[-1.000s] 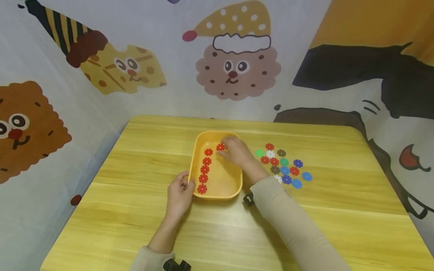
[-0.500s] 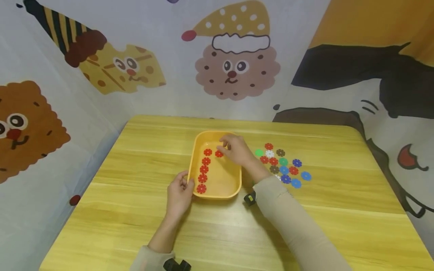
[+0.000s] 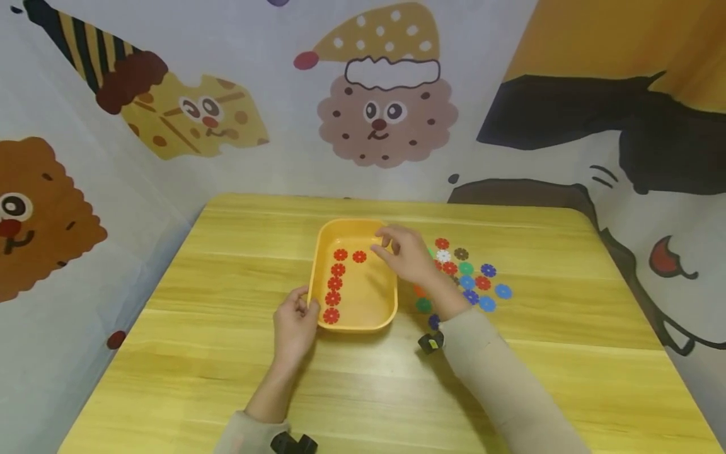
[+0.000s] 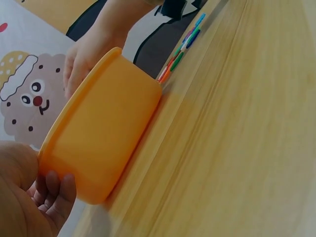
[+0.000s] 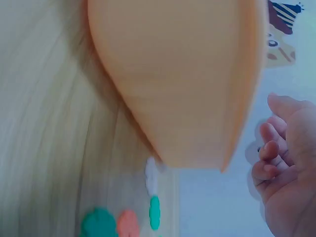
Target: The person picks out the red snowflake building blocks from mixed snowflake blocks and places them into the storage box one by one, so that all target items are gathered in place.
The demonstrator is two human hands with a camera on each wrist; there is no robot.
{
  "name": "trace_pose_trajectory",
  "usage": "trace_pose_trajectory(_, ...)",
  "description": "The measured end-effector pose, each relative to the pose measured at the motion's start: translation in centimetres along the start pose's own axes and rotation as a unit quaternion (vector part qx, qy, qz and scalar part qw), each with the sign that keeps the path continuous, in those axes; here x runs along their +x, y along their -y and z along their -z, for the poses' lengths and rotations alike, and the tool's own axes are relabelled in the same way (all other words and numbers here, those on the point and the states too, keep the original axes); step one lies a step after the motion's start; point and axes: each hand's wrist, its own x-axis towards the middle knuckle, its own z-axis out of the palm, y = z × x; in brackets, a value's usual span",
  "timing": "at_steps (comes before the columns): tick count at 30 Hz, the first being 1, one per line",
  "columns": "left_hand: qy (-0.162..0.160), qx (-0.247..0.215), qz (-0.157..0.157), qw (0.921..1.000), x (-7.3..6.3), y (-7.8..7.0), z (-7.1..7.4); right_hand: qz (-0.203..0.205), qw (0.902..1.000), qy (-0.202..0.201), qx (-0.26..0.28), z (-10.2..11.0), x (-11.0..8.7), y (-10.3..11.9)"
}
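A yellow plastic tray [image 3: 356, 328] stands on the wooden table. Inside it, several red snowflake discs [image 3: 334, 284] form a column along the left side, and a single red snowflake disc [image 3: 359, 256] lies right of the column's far end. My left hand [image 3: 295, 328] grips the tray's near left corner, with curled fingers against the outer wall [image 4: 108, 128] in the left wrist view. Over the tray's right rim hovers my right hand [image 3: 411, 255]. Its fingers are loosely bent and hold nothing, as the right wrist view of that hand [image 5: 291, 163] also shows.
Right of the tray lie loose snowflake discs in blue, green, white, brown and red, among them a blue disc [image 3: 503, 291]. My right forearm covers some of them. A cartoon-printed cloth [image 3: 227, 170] hangs behind the table [image 3: 567, 302].
My right hand has let go of the red disc, which now lies slightly nearer in the tray, and has drawn back to the right. The left hand stays on the tray.
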Motion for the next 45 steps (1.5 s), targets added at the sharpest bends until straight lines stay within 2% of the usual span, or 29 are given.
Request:
trace_pose_trajectory(8,0.004,-0.01,0.003,0.9999,0.1,0.3,0.2,-0.055,0.9979,-0.025,0.022,2.4,-1.7,-1.5)
trace_pose_trajectory(13,0.008,-0.01,0.009,0.9999,0.0,0.4,0.3,-0.081,0.9961,-0.031,0.011,3.2,-2.7,-2.8)
trace_pose_trajectory(19,0.012,-0.016,0.009,0.9998,0.0,0.3,0.3,-0.114,0.993,0.018,-0.024,4.3,-4.0,-4.5)
trace_pose_trajectory(23,0.016,-0.014,0.007,0.9997,0.0,0.4,0.3,-0.15,0.9862,0.053,-0.046,4.9,-4.7,-5.4)
trace_pose_trajectory(31,0.019,-0.028,0.01,0.9994,-0.1,0.2,0.3,-0.214,0.9735,0.073,-0.036,5.8,-5.5,-6.2)
trace_pose_trajectory(39,0.024,-0.024,0.008,0.9994,-0.1,0.1,0.3,-0.235,0.9661,0.096,-0.05,5.8,-5.9,-7.0)
trace_pose_trajectory(45,0.027,-0.023,0.003,0.9994,0.0,0.0,0.3,-0.242,0.9598,0.13,-0.058,5.8,-6.1,-7.1)
